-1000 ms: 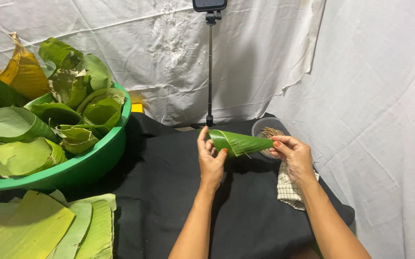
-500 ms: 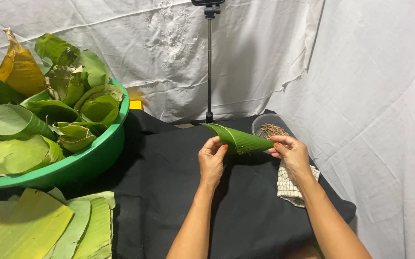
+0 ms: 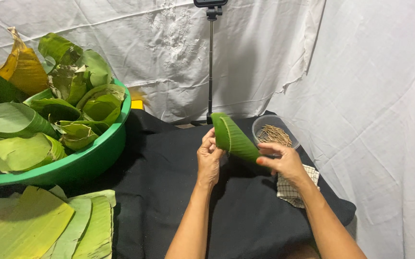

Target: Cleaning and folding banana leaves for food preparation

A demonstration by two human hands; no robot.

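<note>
I hold a green leaf rolled into a cone (image 3: pixel 234 137) above a black cloth. My left hand (image 3: pixel 209 159) grips its wide open end at the upper left. My right hand (image 3: pixel 284 160) pinches the narrow tip at the lower right. The cone slants down from left to right between the two hands. A small clear bowl of thin wooden sticks (image 3: pixel 275 134) stands just behind my right hand.
A big green basin (image 3: pixel 87 160) heaped with rolled leaf cones sits at the left. Flat leaf pieces (image 3: pixel 39 228) lie stacked at the lower left. A checked cloth (image 3: pixel 291 189) lies under my right wrist. A thin black stand (image 3: pixel 210 67) rises at the back before white sheets.
The cone has turned: its wide end rose and swung left while the tip dropped toward my right hand. Both hands shifted slightly down and nearer.
</note>
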